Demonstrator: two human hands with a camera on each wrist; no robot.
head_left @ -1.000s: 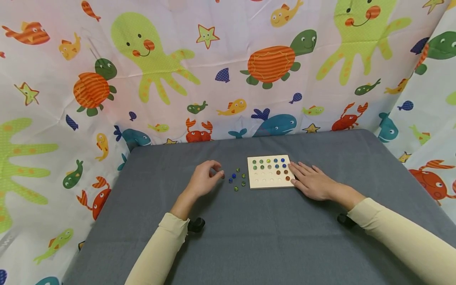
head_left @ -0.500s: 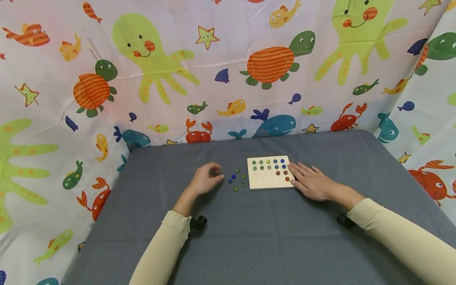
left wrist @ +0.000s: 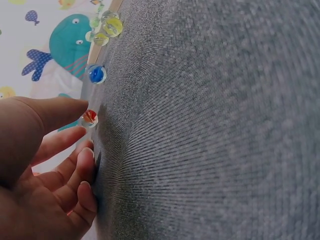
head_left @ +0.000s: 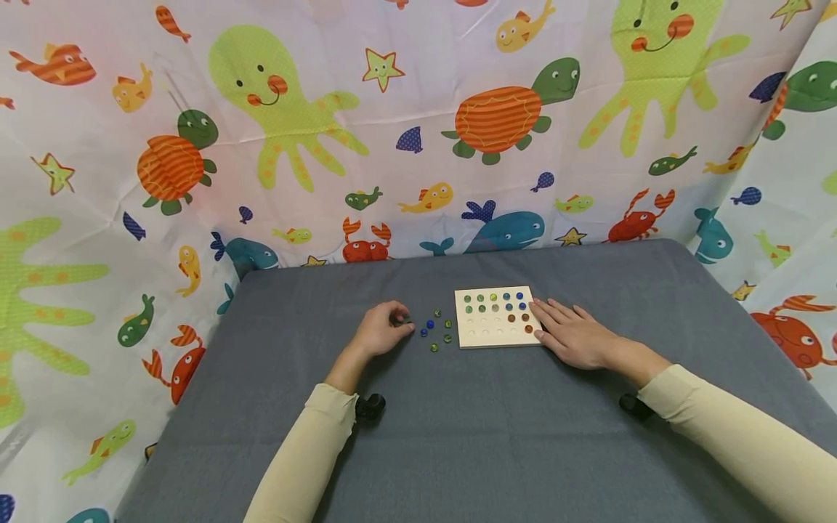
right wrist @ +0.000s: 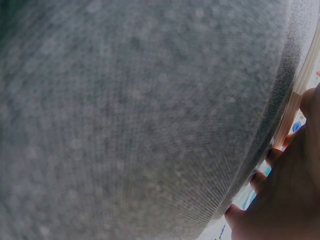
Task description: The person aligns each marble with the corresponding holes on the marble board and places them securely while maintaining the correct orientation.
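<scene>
My left hand (head_left: 382, 328) is low over the cloth, left of the loose marbles. In the left wrist view, its thumb and index finger pinch a clear marble with red inside (left wrist: 90, 118); the other fingers are bent below. A blue marble (left wrist: 97, 74) lies just beyond the fingertips. To the right is a pale wooden board (head_left: 484, 334) with rows of round hollows. Green, yellow, blue and brown marbles sit in some of them, while several lower-left hollows hold none. My right hand (head_left: 574, 340) rests with extended fingers against the board's right edge.
Several loose marbles, among them a green one (head_left: 434, 348) and a blue one (head_left: 430, 325), lie between my left hand and the board. Grey cloth (head_left: 458, 436) covers the table. A curtain printed with sea animals (head_left: 405, 160) hangs behind and at the sides.
My left hand has shifted slightly to the right, and its thumb and index finger have come together at the marble. The right hand and the board stay in place.
</scene>
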